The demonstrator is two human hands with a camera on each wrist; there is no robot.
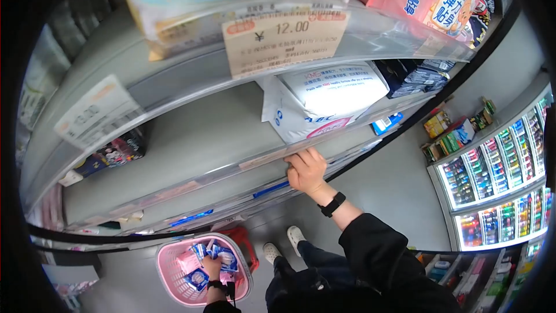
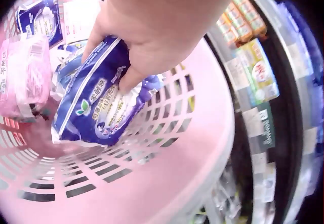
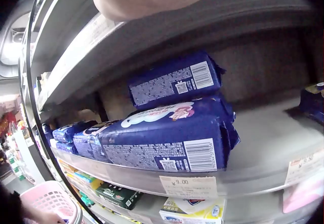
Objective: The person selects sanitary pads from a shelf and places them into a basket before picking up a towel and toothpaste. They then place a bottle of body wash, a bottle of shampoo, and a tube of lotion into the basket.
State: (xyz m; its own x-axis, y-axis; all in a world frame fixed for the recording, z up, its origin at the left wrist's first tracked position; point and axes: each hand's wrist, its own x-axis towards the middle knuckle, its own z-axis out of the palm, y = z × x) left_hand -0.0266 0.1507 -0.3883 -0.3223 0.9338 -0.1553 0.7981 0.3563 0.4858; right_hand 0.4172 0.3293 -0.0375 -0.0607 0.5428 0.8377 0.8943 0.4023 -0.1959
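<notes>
In the left wrist view my left hand (image 2: 157, 27) grips a blue pack of sanitary pads (image 2: 96, 102), thumb on its printed face and fingers behind it. The pack is tilted inside a pink basket (image 2: 202, 133), which in the head view stands on the floor. Other blue packs (image 2: 40, 19) and a pink pack (image 2: 25, 77) lie in the basket beside it. My right hand (image 1: 307, 169) holds the front edge of a shelf (image 1: 202, 182), fingers bent over the lip. Just behind those fingers sits a large white KMS pack (image 1: 324, 101).
Below the right hand, large dark blue packs (image 3: 162, 138) lie on a lower shelf. Overhead in the head view, a shelf lip carries a price tag (image 1: 284, 40). Lit display racks (image 1: 492, 168) stand at the right, across grey floor (image 1: 382, 197).
</notes>
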